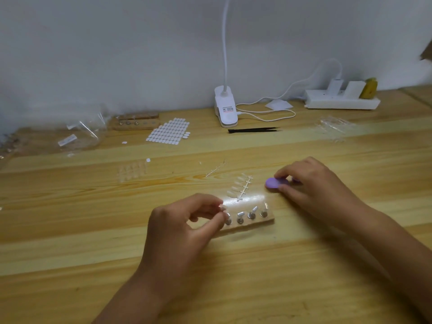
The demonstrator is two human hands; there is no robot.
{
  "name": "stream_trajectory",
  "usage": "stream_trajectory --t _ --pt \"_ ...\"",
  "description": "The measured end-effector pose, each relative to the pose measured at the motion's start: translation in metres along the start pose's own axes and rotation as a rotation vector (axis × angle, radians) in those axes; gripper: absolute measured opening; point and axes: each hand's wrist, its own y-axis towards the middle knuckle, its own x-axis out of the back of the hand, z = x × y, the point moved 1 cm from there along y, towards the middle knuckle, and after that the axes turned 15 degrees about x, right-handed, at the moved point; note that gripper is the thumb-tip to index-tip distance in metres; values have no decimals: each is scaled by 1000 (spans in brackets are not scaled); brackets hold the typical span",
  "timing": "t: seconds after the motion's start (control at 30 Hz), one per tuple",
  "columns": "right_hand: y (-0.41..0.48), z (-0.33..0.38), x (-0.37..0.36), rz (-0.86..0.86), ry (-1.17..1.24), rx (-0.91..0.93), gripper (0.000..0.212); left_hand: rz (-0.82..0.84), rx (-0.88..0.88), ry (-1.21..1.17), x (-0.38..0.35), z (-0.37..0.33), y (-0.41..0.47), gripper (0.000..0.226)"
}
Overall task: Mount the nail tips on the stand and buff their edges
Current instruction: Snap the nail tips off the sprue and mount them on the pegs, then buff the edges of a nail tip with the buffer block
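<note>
Left hand [187,220] pinches a glinting speck, seemingly a tip [222,208], at the stand's [254,224] left peg, probably seating it; too small to confirm. Spare strip [237,188] lies just beyond, handy. Right hand [311,183] grips the purple buffer [272,183] on the table, its far end hidden.
</note>
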Motion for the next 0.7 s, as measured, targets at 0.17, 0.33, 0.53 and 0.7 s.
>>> stream_trajectory --t 0.17,0.33,0.53,0.7 --pt "0 2 -5 -4 32 2 21 89 164 -345 -10 -9 7 30" --pt "-8 15 1 -308 279 -20 12 68 78 -383 -19 -8 0 31" --pt "-14 65 2 -335 725 213 20 106 129 -415 -24 -4 -6 33" --pt "-17 71 -4 -228 1088 150 27 141 170 -521 -27 0 -6 25"
